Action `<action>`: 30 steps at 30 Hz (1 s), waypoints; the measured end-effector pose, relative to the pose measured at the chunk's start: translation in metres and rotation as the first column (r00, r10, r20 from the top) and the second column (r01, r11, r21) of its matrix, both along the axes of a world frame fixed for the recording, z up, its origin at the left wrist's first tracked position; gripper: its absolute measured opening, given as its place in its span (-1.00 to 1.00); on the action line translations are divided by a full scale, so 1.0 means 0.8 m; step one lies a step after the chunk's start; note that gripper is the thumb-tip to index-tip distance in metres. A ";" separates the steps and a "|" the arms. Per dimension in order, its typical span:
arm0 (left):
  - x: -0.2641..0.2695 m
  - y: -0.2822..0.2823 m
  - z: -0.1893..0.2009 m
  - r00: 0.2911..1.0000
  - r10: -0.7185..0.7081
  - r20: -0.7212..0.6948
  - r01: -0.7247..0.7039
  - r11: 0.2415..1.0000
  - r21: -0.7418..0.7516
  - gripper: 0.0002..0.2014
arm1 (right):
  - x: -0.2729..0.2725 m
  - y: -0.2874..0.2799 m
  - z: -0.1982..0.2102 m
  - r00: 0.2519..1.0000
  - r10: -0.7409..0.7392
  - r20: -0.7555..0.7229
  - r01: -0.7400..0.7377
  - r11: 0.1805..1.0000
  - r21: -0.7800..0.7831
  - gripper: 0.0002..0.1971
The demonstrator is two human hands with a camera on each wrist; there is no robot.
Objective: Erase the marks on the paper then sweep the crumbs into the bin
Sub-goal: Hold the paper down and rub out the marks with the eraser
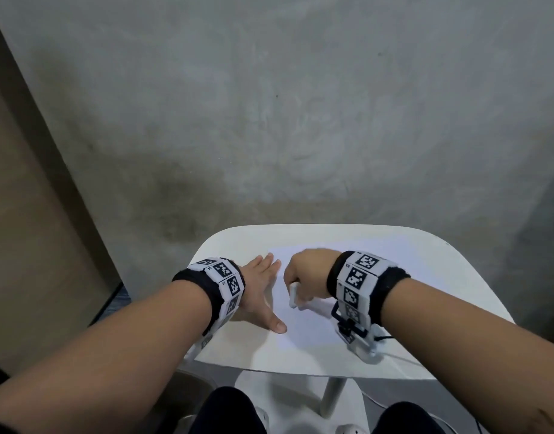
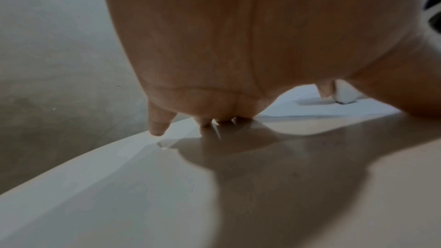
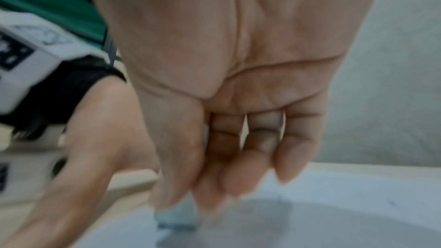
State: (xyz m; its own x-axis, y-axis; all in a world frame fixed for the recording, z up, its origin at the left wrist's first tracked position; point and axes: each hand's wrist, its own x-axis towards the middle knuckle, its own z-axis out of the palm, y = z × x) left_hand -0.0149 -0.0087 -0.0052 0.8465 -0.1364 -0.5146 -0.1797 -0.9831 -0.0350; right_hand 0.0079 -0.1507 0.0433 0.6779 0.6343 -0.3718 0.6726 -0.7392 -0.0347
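A white sheet of paper lies on a small white table. My left hand lies flat with straight fingers on the sheet's left edge; in the left wrist view its fingertips touch the surface. My right hand pinches a white eraser held upright, lower end on the paper. The blurred right wrist view shows thumb and fingers curled round the eraser, and a faint grey smudge on the paper beside it. The eraser also shows in the left wrist view. No bin is clearly visible.
A grey concrete wall rises just behind the table. A brown board leans at the left. A greyish rounded object sits under the table's front left corner. My knees are beneath the front edge, beside a table leg.
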 end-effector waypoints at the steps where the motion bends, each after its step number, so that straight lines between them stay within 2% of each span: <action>1: 0.000 0.001 0.000 1.000 0.001 -0.003 -0.001 1.000 -0.006 0.27 | -0.001 -0.003 -0.002 1.000 0.002 -0.008 -0.001 1.000 0.008 -0.88; 5: -0.001 0.003 -0.001 1.000 0.005 -0.002 -0.005 1.000 -0.020 0.27 | -0.005 -0.031 0.003 0.992 -0.002 -0.126 -0.019 0.987 -0.163 -0.83; 8: -0.002 0.001 -0.001 1.000 0.009 0.004 -0.009 1.000 -0.022 0.27 | -0.003 -0.031 0.013 0.987 -0.002 -0.159 -0.048 0.951 -0.307 -0.84; 10: -0.002 0.000 -0.001 1.000 0.008 0.015 -0.008 1.000 -0.008 0.27 | -0.001 -0.015 0.014 0.993 0.030 -0.118 -0.062 0.959 -0.275 -0.92; 13: 0.000 0.000 -0.002 1.000 0.003 0.010 -0.003 1.000 0.003 0.27 | 0.005 -0.003 0.002 0.999 0.042 0.010 -0.042 0.998 -0.053 -0.90; 15: 0.001 0.003 -0.003 1.000 0.008 0.003 -0.008 1.000 -0.016 0.28 | 0.007 -0.012 -0.007 0.999 0.042 0.017 -0.043 0.999 0.029 -0.97; 18: 0.002 0.006 -0.004 1.000 0.005 0.002 -0.005 0.999 -0.040 0.28 | 0.001 -0.041 -0.007 0.998 0.022 -0.052 -0.024 0.999 -0.047 -0.80; 20: 0.001 0.005 -0.005 1.000 0.005 0.008 -0.004 0.999 -0.047 0.28 | -0.003 -0.052 0.001 0.992 0.005 -0.125 -0.025 0.987 -0.160 -0.92; 23: 0.000 0.003 -0.005 1.000 0.008 0.019 -0.008 1.000 -0.027 0.27 | -0.003 -0.034 0.012 0.993 0.011 -0.116 -0.041 0.965 -0.259 -0.83; 27: -0.002 -0.004 -0.002 0.999 -0.007 0.036 0.008 1.000 -0.002 0.25 | -0.013 0.008 0.005 0.995 0.082 0.059 -0.075 0.991 -0.111 -0.75; 30: -0.003 -0.003 -0.001 0.999 -0.008 0.040 0.008 1.000 -0.004 0.24 | -0.015 0.004 -0.007 0.998 0.056 0.042 -0.054 0.998 -0.036 -0.87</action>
